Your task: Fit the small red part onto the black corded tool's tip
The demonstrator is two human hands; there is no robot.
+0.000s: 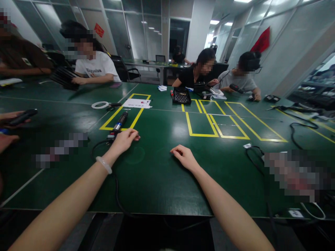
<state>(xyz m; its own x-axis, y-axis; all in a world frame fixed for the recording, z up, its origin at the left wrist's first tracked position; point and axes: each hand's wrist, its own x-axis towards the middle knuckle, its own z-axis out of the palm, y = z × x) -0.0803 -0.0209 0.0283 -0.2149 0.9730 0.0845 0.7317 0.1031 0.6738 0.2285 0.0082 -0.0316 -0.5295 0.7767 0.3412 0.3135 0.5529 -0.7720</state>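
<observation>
Green office table (157, 181) w/ yellow tape (204, 135), screwdriver (120, 123).

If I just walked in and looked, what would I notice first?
Probably the two bare arms stretching over the big green table. The left hand, with a pale bracelet on its wrist, lies right by the end of a corded electric screwdriver, and the right hand rests loosely curled, holding nothing. Next come the bright yellow tape boxes farther out, with a black tray just behind them.
</observation>
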